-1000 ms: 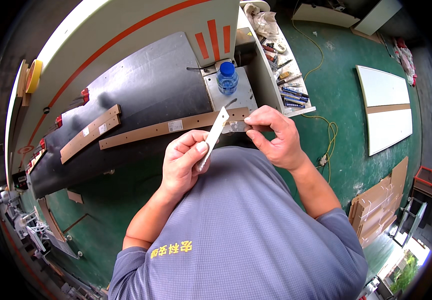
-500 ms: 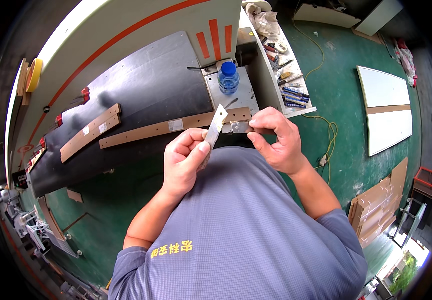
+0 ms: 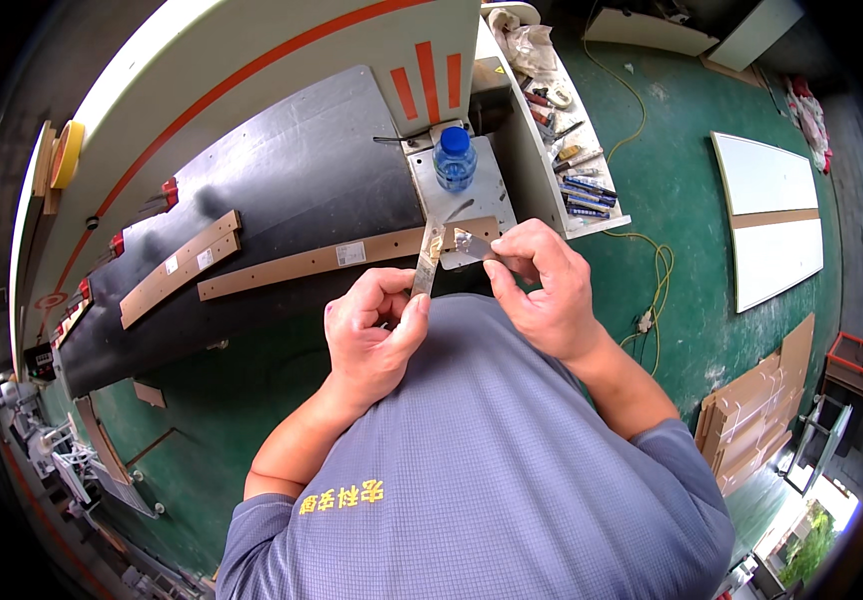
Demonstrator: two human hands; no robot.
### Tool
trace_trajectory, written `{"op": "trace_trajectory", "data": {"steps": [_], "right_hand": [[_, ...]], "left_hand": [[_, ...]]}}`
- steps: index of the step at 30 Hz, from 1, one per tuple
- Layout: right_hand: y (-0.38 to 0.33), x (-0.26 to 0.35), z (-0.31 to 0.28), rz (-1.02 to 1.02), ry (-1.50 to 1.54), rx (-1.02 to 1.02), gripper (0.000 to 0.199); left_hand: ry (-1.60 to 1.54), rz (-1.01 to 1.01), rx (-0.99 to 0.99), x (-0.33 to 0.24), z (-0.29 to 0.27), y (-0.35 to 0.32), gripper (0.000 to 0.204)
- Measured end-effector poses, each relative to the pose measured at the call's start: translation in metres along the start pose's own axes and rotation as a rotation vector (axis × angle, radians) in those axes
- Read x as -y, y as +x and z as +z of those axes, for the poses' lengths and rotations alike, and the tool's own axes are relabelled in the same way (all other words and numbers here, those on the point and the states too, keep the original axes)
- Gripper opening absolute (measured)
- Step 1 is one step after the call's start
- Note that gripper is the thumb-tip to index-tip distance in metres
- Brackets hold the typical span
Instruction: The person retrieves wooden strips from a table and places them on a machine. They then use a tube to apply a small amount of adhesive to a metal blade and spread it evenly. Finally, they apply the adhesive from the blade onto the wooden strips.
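My left hand pinches the lower end of a narrow metal strip between thumb and fingers. The strip points up and away from me, with yellowish residue on its upper part. In my right hand, thumb and fingers are closed on a small flat metal blade. Pale residue sits on its left tip. A small gap separates the two metal pieces, held in front of my chest. Behind them lie a long brown edge strip with holes and a metal plate bearing a blue-capped plastic bottle.
Two shorter brown strips rest on the black machine table. To the right, an open drawer holds pens and tools. A yellow cable runs over the green floor, near white panels and stacked cardboard.
The strip in my left hand has turned, showing its residue-covered part. The blade in my right hand has tilted and shifted slightly left, with residue now showing on its tip.
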State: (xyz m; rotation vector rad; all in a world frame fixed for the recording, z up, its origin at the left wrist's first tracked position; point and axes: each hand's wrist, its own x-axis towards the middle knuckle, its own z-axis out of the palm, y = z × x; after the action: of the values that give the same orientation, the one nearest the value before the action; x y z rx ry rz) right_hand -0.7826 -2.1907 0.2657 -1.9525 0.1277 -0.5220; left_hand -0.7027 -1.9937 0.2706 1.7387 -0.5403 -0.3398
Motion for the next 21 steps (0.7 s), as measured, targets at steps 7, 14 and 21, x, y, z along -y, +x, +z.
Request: {"op": "trace_trajectory", "data": {"steps": [7, 14, 21], "right_hand": [[0.005, 0.011, 0.005, 0.496, 0.785, 0.015, 0.018], [0.007, 0.012, 0.000, 0.554, 0.765, 0.091, 0.013], [0.009, 0.019, -0.003, 0.595, 0.644, 0.208, 0.012]], "left_hand": [[0.113, 0.066, 0.049, -0.006, -0.004, 0.002, 0.011], [0.130, 0.129, 0.028, -0.006, -0.001, 0.005, 0.013], [0.211, 0.151, 0.047, -0.008, 0.000, 0.005, 0.013]]}}
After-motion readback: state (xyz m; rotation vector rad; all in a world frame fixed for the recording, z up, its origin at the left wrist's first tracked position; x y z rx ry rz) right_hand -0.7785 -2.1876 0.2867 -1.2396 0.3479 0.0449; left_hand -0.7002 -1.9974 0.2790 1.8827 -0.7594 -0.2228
